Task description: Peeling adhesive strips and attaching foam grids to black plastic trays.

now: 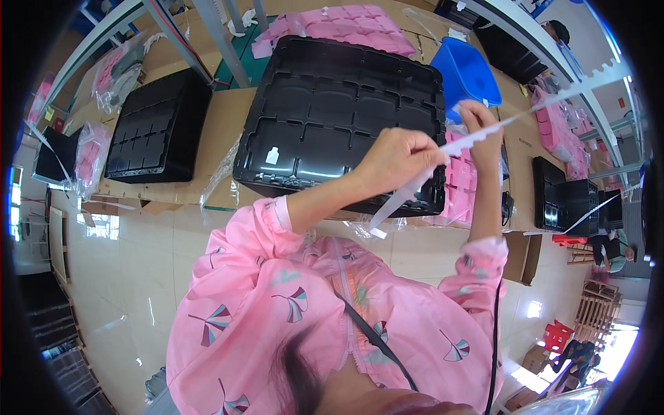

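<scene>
A long white paper strip with a notched edge runs from the upper right down past my hands. My left hand pinches it above the near right part of a large black plastic tray; its loose end hangs below the fingers. My right hand is raised just right of the left one, next to the strip, its fingertips closed together. A small pale bit seems to show at those fingertips, too small to name. One white label lies on the tray's near left part.
A blue bin stands behind my right hand. Pink moulded trays lie beyond the black tray, with more pink ones beside it. Another black tray sits at left. Metal posts rise from the cardboard-covered table.
</scene>
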### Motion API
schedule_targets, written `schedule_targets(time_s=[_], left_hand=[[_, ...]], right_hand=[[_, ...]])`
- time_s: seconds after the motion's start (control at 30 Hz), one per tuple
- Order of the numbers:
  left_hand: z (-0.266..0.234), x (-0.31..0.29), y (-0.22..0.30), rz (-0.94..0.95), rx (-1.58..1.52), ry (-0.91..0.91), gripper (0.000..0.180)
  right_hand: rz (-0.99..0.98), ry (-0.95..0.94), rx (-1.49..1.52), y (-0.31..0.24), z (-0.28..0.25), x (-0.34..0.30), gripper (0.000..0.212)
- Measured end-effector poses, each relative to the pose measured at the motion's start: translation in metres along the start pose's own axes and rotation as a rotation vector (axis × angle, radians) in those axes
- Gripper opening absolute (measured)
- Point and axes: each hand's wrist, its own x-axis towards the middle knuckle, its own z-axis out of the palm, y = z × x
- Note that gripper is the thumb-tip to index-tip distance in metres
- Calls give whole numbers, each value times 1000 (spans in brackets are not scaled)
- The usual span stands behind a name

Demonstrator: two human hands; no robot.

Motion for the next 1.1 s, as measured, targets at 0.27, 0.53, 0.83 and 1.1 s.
schedule_targets(time_s=[0.27, 0.53, 0.83, 1.1], left_hand=[[7, -17, 7, -13, 45, -174, 20], [5, -18, 4, -139, -19, -235, 20], [7, -13, -1, -146, -26, -218, 21], [5, -11, -4, -128, -34, -206, 20]], right_hand=[[-4, -574, -231, 69, 33, 105, 11], [132, -790, -394, 69, 51, 140, 8], [-60, -982, -517, 80, 65, 164, 3], [-51, -1005, -580, 75, 75, 169, 4]])
